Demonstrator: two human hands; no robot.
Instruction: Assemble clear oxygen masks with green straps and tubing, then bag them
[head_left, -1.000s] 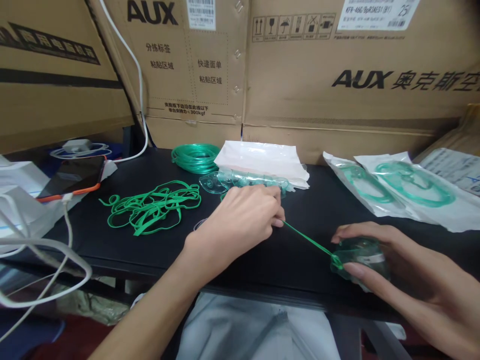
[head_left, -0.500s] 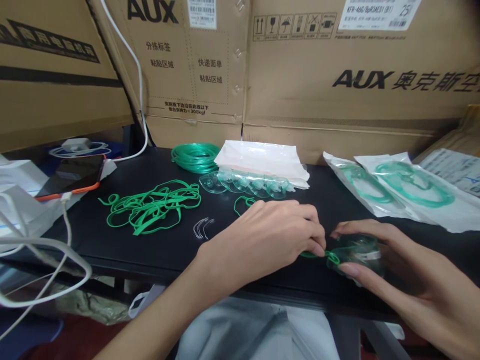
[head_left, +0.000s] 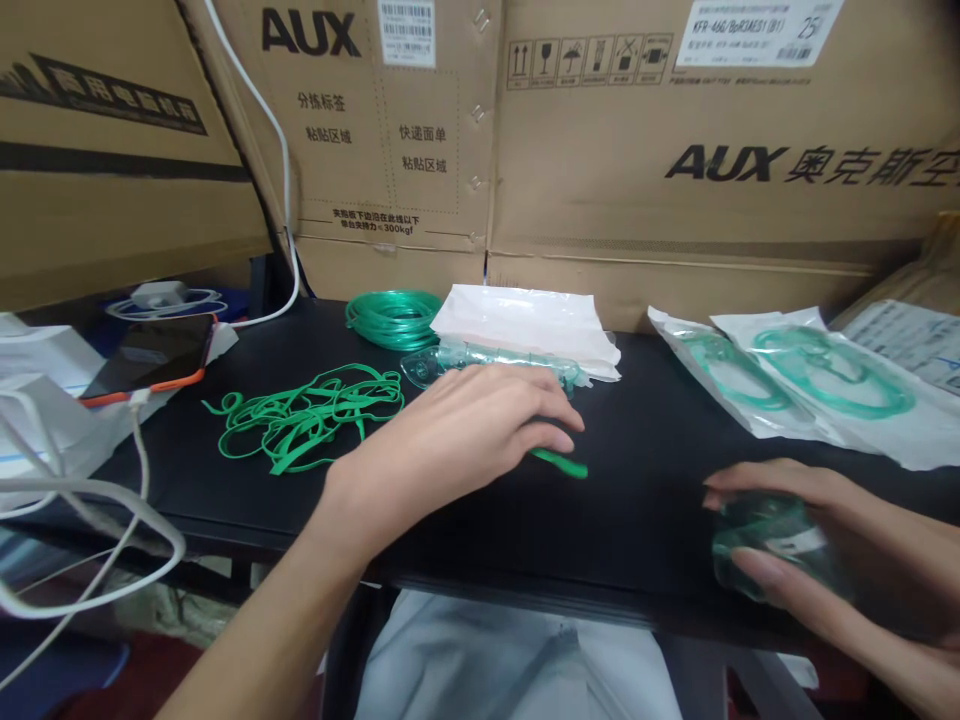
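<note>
My right hand (head_left: 817,560) is closed around a clear green oxygen mask (head_left: 772,530) near the table's right front, thumb on the near side and fingers on the far side. A pale strip shows on the mask. My left hand (head_left: 480,425) is over the middle of the table, its fingers bent and closed. From under its thumb a short end of green elastic strap (head_left: 562,463) sticks out; the rest of that strap is hidden by the hand. Left of this hand lies a loose tangle of green elastic strap (head_left: 307,415).
Behind my left hand are clear masks (head_left: 424,367) and white packets (head_left: 525,312), with coiled green tubing (head_left: 394,318) beside them. Bagged tubing sets (head_left: 832,370) lie at right. A phone (head_left: 154,355) and white cables (head_left: 142,500) occupy the left. Cardboard boxes (head_left: 585,200) stand behind.
My left hand has moved left, away from the mask, with the strap end now under it. My right hand has shifted slightly right and down with the mask. The looped strap no longer shows at the mask.
</note>
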